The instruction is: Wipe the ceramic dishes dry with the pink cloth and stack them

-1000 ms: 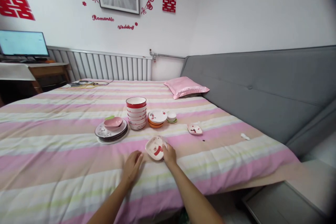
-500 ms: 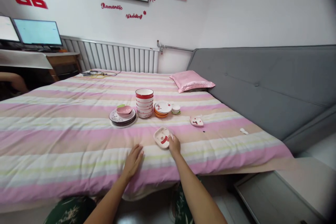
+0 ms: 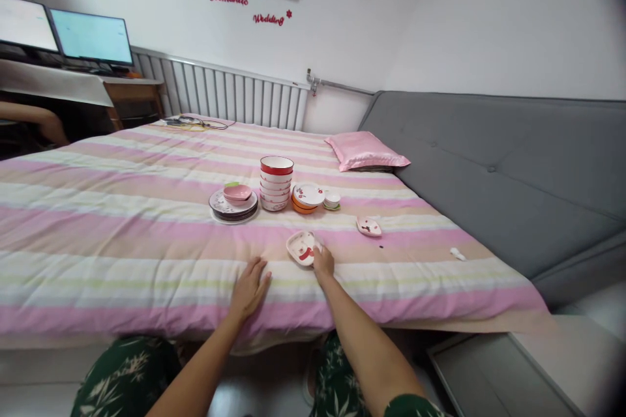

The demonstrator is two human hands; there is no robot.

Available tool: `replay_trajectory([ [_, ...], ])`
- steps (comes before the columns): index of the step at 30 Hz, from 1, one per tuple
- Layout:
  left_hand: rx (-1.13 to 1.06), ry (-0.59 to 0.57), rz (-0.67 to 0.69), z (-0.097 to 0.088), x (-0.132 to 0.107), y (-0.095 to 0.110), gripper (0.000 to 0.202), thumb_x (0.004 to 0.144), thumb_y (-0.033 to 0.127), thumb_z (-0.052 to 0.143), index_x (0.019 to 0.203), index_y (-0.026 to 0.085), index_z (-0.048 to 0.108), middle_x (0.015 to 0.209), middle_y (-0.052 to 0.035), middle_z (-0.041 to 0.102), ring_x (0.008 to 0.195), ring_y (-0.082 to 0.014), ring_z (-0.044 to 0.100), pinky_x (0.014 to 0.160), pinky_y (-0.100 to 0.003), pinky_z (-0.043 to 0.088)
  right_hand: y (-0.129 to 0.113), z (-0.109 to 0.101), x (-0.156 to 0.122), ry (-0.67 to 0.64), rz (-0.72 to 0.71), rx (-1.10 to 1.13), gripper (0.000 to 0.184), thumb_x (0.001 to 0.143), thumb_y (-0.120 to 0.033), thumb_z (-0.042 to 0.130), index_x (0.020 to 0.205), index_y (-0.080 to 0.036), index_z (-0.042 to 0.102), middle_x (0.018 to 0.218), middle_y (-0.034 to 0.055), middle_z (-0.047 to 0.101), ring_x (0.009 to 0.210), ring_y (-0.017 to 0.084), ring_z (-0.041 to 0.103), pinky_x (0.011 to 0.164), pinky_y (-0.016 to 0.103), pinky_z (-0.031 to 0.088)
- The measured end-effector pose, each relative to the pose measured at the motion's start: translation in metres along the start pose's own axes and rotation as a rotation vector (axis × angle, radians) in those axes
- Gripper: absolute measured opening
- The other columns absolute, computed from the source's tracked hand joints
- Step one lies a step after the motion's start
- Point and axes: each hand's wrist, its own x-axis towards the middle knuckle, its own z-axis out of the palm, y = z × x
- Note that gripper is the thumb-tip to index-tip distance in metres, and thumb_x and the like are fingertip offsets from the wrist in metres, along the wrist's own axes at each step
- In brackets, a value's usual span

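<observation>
My right hand (image 3: 323, 263) grips the right edge of a small white dish (image 3: 299, 246) with a red figure on it, low over the bedspread. To its left, my left hand (image 3: 250, 288) lies flat on the striped cover, fingers spread, holding nothing. A similar small dish (image 3: 368, 227) sits farther right. Beyond my hands stand a stack of plates (image 3: 221, 210) topped by pink bowls (image 3: 237, 193), a tall stack of red-rimmed bowls (image 3: 276, 186), a flowered white dish (image 3: 308, 193) over orange bowls (image 3: 304, 208), and small white cups (image 3: 332, 199).
A pink pillow (image 3: 366, 150) lies by the grey headboard (image 3: 489, 150). Cables (image 3: 198, 122) rest at the bed's far side. A crumpled white piece (image 3: 458, 253) is at the right. Another person's arm (image 3: 36, 118) shows under the desk (image 3: 132, 90) with monitors.
The camera view has tilted and shifted, so the scene sits differently in the picture. My right hand still holds the dish's edge; my left hand stays flat on the bed.
</observation>
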Motion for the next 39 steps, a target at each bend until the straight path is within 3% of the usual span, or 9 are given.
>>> replay_trajectory([
  [10, 0.022, 0.025, 0.024, 0.001, -0.006, -0.007, 0.041, 0.091, 0.039, 0.038, 0.121, 0.015, 0.055, 0.135, -0.0123, 0.051, 0.125, -0.024, 0.048, 0.106, -0.041, 0.039, 0.007, 0.004, -0.018, 0.043, -0.062, -0.001, 0.028, 0.091, -0.034, 0.053, 0.113, -0.017, 0.057, 0.114, 0.0072, 0.059, 0.096, 0.019, 0.06, 0.083, 0.039, 0.052],
  [18, -0.032, 0.05, 0.008, 0.002, -0.006, -0.008, 0.04, 0.09, 0.039, 0.04, 0.12, 0.017, 0.057, 0.135, -0.0107, 0.052, 0.126, -0.0245, 0.048, 0.107, -0.042, 0.038, 0.006, 0.007, -0.034, 0.159, -0.116, -0.033, 0.025, 0.093, -0.036, 0.048, 0.104, -0.016, 0.059, 0.1, 0.0051, 0.063, 0.089, 0.016, 0.061, 0.081, 0.037, 0.05],
  [23, -0.036, 0.068, -0.004, 0.002, -0.007, -0.007, 0.04, 0.09, 0.038, 0.041, 0.119, 0.018, 0.057, 0.134, -0.0102, 0.053, 0.125, -0.0247, 0.048, 0.106, -0.042, 0.038, 0.002, 0.01, -0.028, 0.162, -0.07, -0.064, 0.024, 0.093, -0.037, 0.049, 0.101, -0.017, 0.06, 0.101, 0.005, 0.063, 0.087, 0.016, 0.061, 0.08, 0.035, 0.051],
  [31, -0.085, 0.078, -0.012, 0.0, -0.008, -0.004, 0.04, 0.089, 0.038, 0.041, 0.119, 0.016, 0.055, 0.134, -0.0126, 0.052, 0.126, -0.0264, 0.047, 0.108, -0.044, 0.037, 0.0, 0.019, -0.007, 0.118, -0.013, -0.148, 0.026, 0.092, -0.034, 0.051, 0.111, -0.019, 0.058, 0.115, 0.0073, 0.059, 0.096, 0.018, 0.06, 0.084, 0.038, 0.051],
  [35, -0.132, 0.113, 0.014, -0.008, -0.017, 0.028, 0.043, 0.09, 0.036, 0.039, 0.125, 0.013, 0.047, 0.139, -0.0176, 0.045, 0.13, -0.0296, 0.042, 0.108, -0.048, 0.036, -0.002, 0.018, 0.003, 0.073, -0.061, -0.171, 0.026, 0.092, -0.034, 0.052, 0.112, -0.019, 0.057, 0.116, 0.0075, 0.059, 0.097, 0.018, 0.06, 0.084, 0.039, 0.051],
  [37, -0.167, 0.101, 0.097, -0.011, -0.025, 0.061, 0.045, 0.088, 0.035, 0.042, 0.129, 0.016, 0.044, 0.142, -0.0165, 0.042, 0.132, -0.0301, 0.04, 0.108, -0.047, 0.036, -0.002, 0.018, 0.008, 0.054, -0.09, -0.173, 0.027, 0.092, -0.034, 0.052, 0.113, -0.018, 0.057, 0.117, 0.0077, 0.058, 0.098, 0.018, 0.06, 0.085, 0.039, 0.051],
  [38, -0.235, 0.073, 0.204, -0.011, -0.029, 0.081, 0.047, 0.088, 0.034, 0.043, 0.131, 0.015, 0.042, 0.143, -0.019, 0.04, 0.133, -0.0321, 0.038, 0.108, -0.05, 0.035, -0.003, 0.018, 0.01, 0.044, -0.104, -0.172, 0.027, 0.092, -0.034, 0.052, 0.113, -0.018, 0.057, 0.117, 0.0076, 0.058, 0.098, 0.019, 0.059, 0.085, 0.039, 0.051],
  [39, -0.262, 0.048, 0.284, -0.008, -0.032, 0.101, 0.049, 0.087, 0.035, 0.045, 0.133, 0.019, 0.04, 0.143, -0.0161, 0.042, 0.132, -0.03, 0.039, 0.107, -0.047, 0.038, -0.003, 0.018, 0.013, 0.034, -0.116, -0.17, 0.028, 0.092, -0.034, 0.052, 0.114, -0.018, 0.057, 0.117, 0.0076, 0.058, 0.099, 0.019, 0.059, 0.085, 0.039, 0.051],
])
